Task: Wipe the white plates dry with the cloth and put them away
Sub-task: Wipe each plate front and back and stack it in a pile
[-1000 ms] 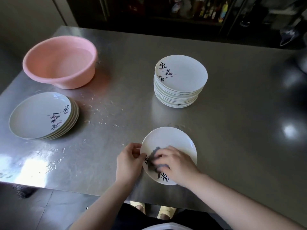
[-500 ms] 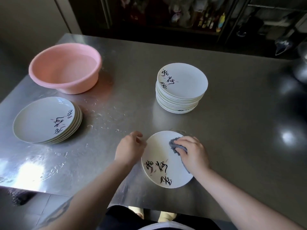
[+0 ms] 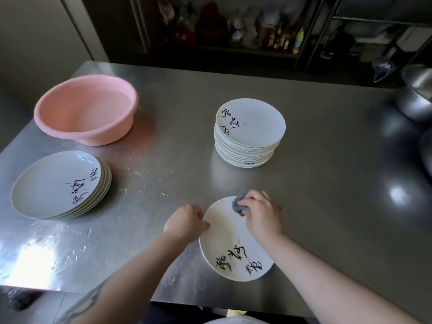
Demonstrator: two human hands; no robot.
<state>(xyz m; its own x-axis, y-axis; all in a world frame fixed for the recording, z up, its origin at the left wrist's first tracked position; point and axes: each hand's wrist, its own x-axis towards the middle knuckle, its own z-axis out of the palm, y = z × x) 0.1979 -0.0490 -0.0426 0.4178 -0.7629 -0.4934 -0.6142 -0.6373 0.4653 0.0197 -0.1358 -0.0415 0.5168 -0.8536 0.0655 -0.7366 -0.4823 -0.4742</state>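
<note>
A white plate [image 3: 230,239] with black brush lettering lies near the front edge of the steel table [image 3: 327,183]. My left hand [image 3: 184,222] grips its left rim. My right hand [image 3: 263,213] holds a small grey cloth [image 3: 239,204] bunched against the plate's far edge. A tall stack of the same white plates [image 3: 249,134] stands in the middle of the table. A lower stack of plates [image 3: 58,184] sits at the left edge.
A pink plastic basin [image 3: 85,108] stands at the back left. Water drops and streaks [image 3: 140,174] cover the table between the basin and the low stack. Metal pots [image 3: 418,99] crowd the right edge. Dark shelving with bottles [image 3: 280,36] runs behind the table.
My right hand has swept the cloth from the plate's near left part up to its far edge, uncovering the lettering. My left hand has kept its hold on the left rim.
</note>
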